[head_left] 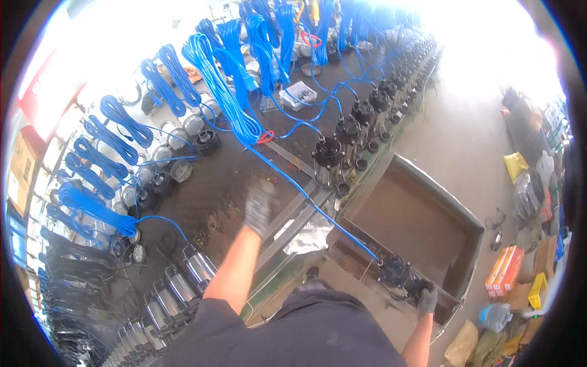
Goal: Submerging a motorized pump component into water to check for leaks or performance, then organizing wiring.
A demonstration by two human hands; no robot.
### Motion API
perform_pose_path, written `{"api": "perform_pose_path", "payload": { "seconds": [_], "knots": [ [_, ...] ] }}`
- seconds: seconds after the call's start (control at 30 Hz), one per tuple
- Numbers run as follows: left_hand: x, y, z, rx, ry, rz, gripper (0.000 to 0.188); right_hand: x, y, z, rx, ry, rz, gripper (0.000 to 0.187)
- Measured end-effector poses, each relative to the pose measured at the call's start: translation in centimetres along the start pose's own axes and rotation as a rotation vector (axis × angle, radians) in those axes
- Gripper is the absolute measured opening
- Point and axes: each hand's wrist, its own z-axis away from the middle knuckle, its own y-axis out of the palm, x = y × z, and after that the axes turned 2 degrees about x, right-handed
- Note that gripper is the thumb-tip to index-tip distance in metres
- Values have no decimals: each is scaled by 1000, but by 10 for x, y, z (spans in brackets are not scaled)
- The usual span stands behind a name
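My right hand [428,300], in a grey glove, is closed round the black outlet at the side of a submersible pump [397,275]. That pump rests at the near edge of a metal tank [440,194] holding brownish liquid. From its black top a blue cable [312,199] runs up and left to a hanging coil [223,92]. My left hand [260,208], also gloved, is above the dark workbench [208,202], apart from the pump; motion smears its fingers. White plastic sheeting [307,238] lies to the right of that hand.
Assembled pumps [328,160] stand in a long row along the bench's right edge. Steel motor bodies [199,264] line the near left. Grey castings [180,170] and a white parts box [298,96] sit farther back. Cartons [504,271] and bags are on the floor at right.
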Motion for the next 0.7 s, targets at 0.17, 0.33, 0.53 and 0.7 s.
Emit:
{"api": "perform_pose_path", "payload": {
  "seconds": [0.17, 0.33, 0.53, 0.7],
  "knots": [
    [-73, -83, -153, -522, -191, 540, 86, -12, -3, -10, -30, -36, 3, 49],
    [-84, -94, -208, -374, -141, 545, 75, -23, -8, -25, -23, -49, 87, 45],
    [-106, -114, -175, -409, -44, 392, 56, -32, -18, -23, -39, -16, -19, 44],
    [-150, -153, -171, -388, 171, 366, 56, -53, -27, -38, -37, -59, -58, 41]
  ]
}}
